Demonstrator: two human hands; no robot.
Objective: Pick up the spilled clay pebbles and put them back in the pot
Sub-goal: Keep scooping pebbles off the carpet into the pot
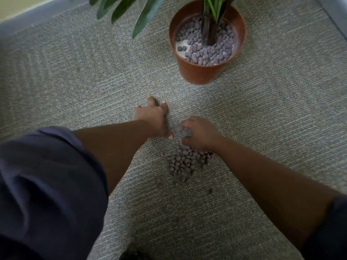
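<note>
A heap of brown clay pebbles [185,162] lies spilled on the carpet, with a few strays nearer me. My right hand [199,134] sits at the heap's far edge, its fingers curled down over the pebbles; what it holds is hidden. My left hand [155,117] rests on the carpet just left of the heap, fingers spread and touching the floor. Farther away stands a terracotta pot [199,72] with a green plant [212,17], part filled with pebbles over a white layer.
Grey-green patterned carpet [75,81] covers the floor. A grey skirting strip [28,17] runs along the far left wall and another at the far right. Plant leaves [142,15] hang over the carpet left of the pot. My dark blue sleeve [47,184] fills the lower left.
</note>
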